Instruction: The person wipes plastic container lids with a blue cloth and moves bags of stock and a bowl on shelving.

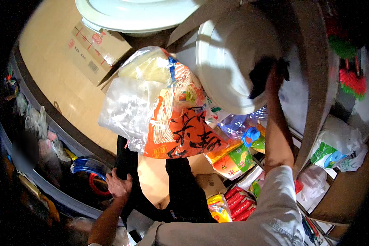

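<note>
My right hand (pixel 274 75) grips a black cloth (pixel 259 73) against a round white plastic tub or lid (pixel 216 70); the fingers are partly in shadow. My left hand (pixel 119 183) is at the lower left, its fingers spread and holding nothing. It lies against my black trouser leg (pixel 126 163), beside a blue ring-shaped item (pixel 87 166) and a red ring (pixel 95 184) on a shelf. Between my arms, over my knees, sits a bulging orange printed bag (pixel 184 132) joined to clear plastic film (pixel 129 104). It bears large writing.
Another large white round lid or tub (pixel 135 18) stands at the top, near a cardboard carton (pixel 95 50). Below the right tub are a clear bottle with a blue handle (pixel 250 136), a printed food bag (pixel 230 160) and red-wrapped packs (pixel 240 203). Plastic bags (pixel 341 147) lie right.
</note>
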A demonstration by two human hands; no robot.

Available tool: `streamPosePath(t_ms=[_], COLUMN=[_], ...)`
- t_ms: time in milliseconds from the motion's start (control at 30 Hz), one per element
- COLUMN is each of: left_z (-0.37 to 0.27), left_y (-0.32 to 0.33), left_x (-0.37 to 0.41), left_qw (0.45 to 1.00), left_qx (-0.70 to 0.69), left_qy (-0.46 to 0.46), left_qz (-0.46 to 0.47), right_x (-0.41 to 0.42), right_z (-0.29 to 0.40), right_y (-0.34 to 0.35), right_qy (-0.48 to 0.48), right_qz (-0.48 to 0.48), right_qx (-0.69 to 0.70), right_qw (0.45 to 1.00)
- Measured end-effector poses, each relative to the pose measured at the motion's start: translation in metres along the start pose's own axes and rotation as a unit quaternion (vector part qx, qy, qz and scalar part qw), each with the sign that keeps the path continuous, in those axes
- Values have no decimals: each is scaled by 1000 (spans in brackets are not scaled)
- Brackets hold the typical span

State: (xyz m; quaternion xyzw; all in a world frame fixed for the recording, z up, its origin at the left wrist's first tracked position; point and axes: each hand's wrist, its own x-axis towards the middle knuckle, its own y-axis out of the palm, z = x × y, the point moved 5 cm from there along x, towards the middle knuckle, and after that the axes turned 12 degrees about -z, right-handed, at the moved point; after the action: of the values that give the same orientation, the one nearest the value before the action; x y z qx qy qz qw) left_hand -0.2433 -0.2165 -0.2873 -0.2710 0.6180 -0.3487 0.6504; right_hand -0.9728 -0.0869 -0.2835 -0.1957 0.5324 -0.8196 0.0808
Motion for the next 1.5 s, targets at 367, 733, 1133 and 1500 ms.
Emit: streamPosePath(t_ms=[367,733,1133,1500], left_z=[-4,5,4,-16], left_y=[-5,-7,2,-2], left_x=[1,-3,-4,-1], left_qw=[1000,999,1000,999], left_qx=[-6,-39,-12,18], left_qy=[2,-13,-8,20], left_qz=[7,-12,-19,18], right_x=[-34,-48,-99,-121], right_z=[66,233,243,-175], right_y=[11,115,89,-111], right_qy=[-91,-458,-320,-81], right_qz=[126,-116,-32,-41], right_qx=[-158,-194,8,-147], right_qw=[975,860,947,985])
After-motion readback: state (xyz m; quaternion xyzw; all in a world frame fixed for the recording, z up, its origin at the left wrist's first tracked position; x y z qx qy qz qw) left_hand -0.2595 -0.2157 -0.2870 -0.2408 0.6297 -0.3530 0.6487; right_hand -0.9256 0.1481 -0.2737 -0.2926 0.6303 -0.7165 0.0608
